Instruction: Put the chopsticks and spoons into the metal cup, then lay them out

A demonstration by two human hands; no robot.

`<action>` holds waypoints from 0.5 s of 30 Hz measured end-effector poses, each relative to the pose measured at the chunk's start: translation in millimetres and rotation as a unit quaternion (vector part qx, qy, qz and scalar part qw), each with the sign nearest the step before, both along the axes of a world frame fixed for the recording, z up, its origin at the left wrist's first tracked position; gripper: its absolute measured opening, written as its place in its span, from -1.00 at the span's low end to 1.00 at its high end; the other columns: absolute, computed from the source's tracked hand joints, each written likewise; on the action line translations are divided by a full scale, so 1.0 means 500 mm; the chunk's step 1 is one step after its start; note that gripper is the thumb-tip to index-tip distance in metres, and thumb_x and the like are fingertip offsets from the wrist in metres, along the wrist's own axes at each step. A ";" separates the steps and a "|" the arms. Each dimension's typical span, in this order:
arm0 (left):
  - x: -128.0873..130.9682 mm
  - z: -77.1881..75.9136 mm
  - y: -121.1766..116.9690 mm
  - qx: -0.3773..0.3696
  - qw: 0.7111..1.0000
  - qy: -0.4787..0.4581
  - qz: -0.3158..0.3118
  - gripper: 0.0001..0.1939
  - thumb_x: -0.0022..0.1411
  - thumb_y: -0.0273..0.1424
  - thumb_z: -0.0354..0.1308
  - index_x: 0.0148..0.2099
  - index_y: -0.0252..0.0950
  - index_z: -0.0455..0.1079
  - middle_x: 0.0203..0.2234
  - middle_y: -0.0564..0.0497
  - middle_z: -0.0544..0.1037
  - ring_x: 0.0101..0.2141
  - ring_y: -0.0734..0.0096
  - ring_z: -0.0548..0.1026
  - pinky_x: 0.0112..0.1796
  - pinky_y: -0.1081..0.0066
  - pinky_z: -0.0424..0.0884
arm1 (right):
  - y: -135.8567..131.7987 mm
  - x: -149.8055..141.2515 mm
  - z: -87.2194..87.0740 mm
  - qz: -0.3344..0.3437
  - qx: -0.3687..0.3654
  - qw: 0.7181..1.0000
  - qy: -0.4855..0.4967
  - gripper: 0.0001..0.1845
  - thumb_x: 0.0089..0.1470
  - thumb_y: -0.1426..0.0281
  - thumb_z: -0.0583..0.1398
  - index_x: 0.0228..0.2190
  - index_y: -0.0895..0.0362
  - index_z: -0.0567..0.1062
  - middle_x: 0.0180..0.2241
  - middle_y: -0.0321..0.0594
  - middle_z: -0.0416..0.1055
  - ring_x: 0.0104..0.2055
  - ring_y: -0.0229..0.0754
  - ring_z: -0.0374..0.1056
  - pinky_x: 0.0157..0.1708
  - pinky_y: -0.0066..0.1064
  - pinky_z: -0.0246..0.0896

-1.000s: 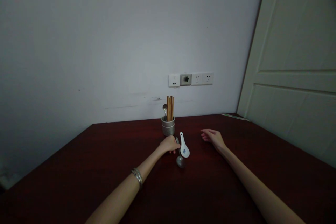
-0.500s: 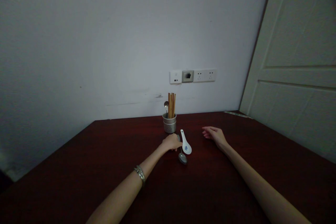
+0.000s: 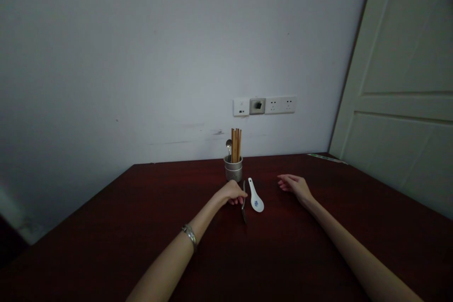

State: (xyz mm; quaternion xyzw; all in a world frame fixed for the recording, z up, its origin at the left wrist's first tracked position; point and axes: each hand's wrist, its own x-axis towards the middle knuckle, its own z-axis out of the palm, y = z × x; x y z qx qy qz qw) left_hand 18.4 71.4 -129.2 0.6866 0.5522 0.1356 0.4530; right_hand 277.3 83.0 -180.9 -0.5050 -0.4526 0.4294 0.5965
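My left hand is closed in a pinch on the handle of a metal spoon, which is tipped on its edge on the dark red table. A white ceramic spoon with a blue mark lies flat just right of it. Behind both stands a metal utensil holder with wooden chopsticks and another spoon upright in it. My right hand rests on the table to the right, fingers loosely spread, holding nothing.
A white wall with a row of sockets rises behind the table. A pale door stands at the right. A thin light strip lies at the table's far right corner.
My left hand has turned the metal spoon from lying bowl-up to standing on its edge. The white spoon and my right hand have stayed put; the view shifted slightly.
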 end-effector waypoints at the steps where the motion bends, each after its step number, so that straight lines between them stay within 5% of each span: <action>1: -0.005 0.003 0.003 0.000 1.000 -0.010 -0.002 -0.78 -0.05 -0.40 0.10 -0.65 -0.41 0.30 -0.76 0.08 0.36 -0.77 0.67 0.19 -0.70 0.56 0.11 | -0.001 -0.001 0.001 0.000 -0.001 1.000 0.000 -0.76 -0.21 0.35 0.24 -0.45 0.27 0.50 -0.59 -0.16 0.45 -0.62 -0.33 0.33 -0.63 -0.56 0.28; 8: -0.033 0.065 0.001 0.033 0.993 -0.093 -0.065 -0.67 -0.06 -0.25 0.15 -0.66 -0.38 0.25 -0.79 0.14 0.27 -0.77 0.72 0.12 -0.70 0.57 0.04 | -0.009 -0.014 0.021 -0.003 -0.012 1.000 0.000 -0.75 -0.21 0.34 0.24 -0.44 0.25 0.50 -0.57 -0.17 0.45 -0.60 -0.30 0.35 -0.65 -0.54 0.29; 15: -0.051 0.131 -0.035 0.003 0.974 -0.189 -0.128 -0.64 -0.08 -0.19 0.19 -0.65 -0.36 0.22 -0.80 0.17 0.23 -0.76 0.70 0.10 -0.69 0.55 -0.02 | -0.045 -0.106 0.129 0.092 0.017 0.996 0.013 -0.74 -0.16 0.32 0.23 -0.39 0.23 0.48 -0.50 -0.12 0.47 -0.56 -0.27 0.38 -0.63 -0.51 0.31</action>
